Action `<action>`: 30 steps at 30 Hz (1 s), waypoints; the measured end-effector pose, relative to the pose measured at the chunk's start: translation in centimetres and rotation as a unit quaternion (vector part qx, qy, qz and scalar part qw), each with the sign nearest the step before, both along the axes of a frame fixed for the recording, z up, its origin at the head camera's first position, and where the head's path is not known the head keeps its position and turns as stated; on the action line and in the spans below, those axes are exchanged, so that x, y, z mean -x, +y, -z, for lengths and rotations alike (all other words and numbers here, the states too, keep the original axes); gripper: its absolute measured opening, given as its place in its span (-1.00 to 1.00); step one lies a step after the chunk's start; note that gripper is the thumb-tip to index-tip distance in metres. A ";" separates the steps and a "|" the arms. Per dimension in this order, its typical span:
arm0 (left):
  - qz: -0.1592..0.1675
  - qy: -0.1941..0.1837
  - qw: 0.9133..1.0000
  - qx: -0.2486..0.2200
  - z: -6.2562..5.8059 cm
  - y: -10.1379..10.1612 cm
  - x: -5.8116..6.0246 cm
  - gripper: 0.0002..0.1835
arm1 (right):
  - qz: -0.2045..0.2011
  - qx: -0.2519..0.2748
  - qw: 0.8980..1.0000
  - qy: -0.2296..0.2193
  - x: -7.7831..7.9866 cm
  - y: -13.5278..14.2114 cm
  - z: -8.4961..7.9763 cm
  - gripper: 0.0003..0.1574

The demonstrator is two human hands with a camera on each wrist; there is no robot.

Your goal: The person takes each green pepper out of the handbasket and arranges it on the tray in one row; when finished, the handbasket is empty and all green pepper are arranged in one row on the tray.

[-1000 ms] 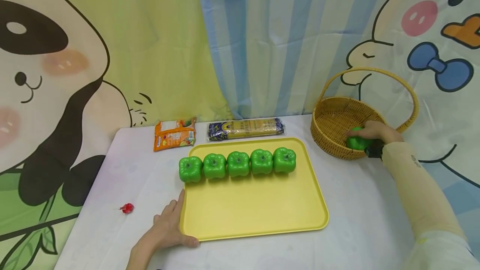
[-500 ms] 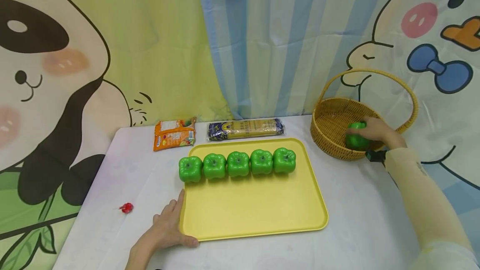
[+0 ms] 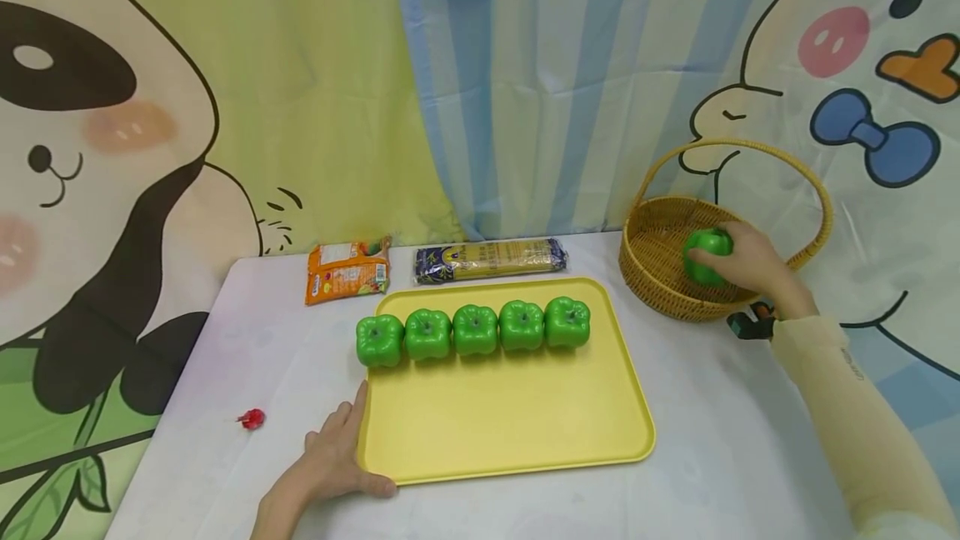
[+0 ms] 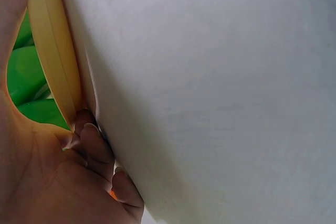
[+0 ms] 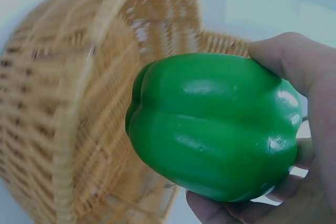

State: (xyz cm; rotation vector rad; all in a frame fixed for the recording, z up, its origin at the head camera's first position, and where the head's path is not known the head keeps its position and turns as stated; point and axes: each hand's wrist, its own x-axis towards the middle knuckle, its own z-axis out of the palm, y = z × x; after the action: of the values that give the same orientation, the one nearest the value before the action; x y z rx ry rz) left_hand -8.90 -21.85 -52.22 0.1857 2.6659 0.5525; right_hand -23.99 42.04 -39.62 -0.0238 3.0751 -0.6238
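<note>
In the head view my right hand [image 3: 753,261] grips a shiny green bell pepper [image 3: 703,261] over the inside of a wicker basket [image 3: 651,283]. The right wrist view shows the thumb on one side of the bell pepper [image 5: 210,124] and fingers on the other, beside the basket's woven wall [image 5: 37,103]. My left hand [image 3: 322,465] rests at the near left corner of a yellow tray [image 3: 510,415], its thumb along the front edge and its fingers at the left edge. Several green bell peppers [image 3: 476,329] stand side by side along the tray's far side, the leftmost overlapping the rim.
Behind the tray lie an orange snack packet [image 3: 348,271] and a long clear-and-blue noodle packet [image 3: 491,261]. A small red wrapped lollipop [image 3: 252,418] lies on the white tablecloth [image 3: 187,473] at left. The basket's tall handle [image 3: 813,177] arches above it. Printed curtains [image 3: 510,90] hang behind.
My right hand has raised the bell pepper from low in the basket, slightly up and leftward. My left hand, the tray and the row of bell peppers stay put.
</note>
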 end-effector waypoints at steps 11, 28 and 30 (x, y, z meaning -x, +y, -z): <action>-0.004 -0.006 1.000 0.001 0.2 0.1 0.0 0.74 | -0.008 0.018 0.999 0.048 -3.0 -4.5 -1.6 -0.05; 0.003 -0.003 1.000 0.007 0.0 0.0 0.1 0.73 | -0.112 0.049 0.986 0.115 -5.6 -9.3 -0.7 -0.08; 0.001 -0.005 1.000 0.006 -0.1 0.1 0.1 0.73 | -0.126 0.049 0.984 0.115 -5.7 -9.6 -0.2 -0.07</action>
State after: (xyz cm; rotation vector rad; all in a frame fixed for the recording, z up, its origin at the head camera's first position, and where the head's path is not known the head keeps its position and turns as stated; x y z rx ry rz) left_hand -8.97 -21.79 -52.17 0.1822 2.6581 0.5348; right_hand -18.31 32.48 -39.46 -0.5112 3.1735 -0.8068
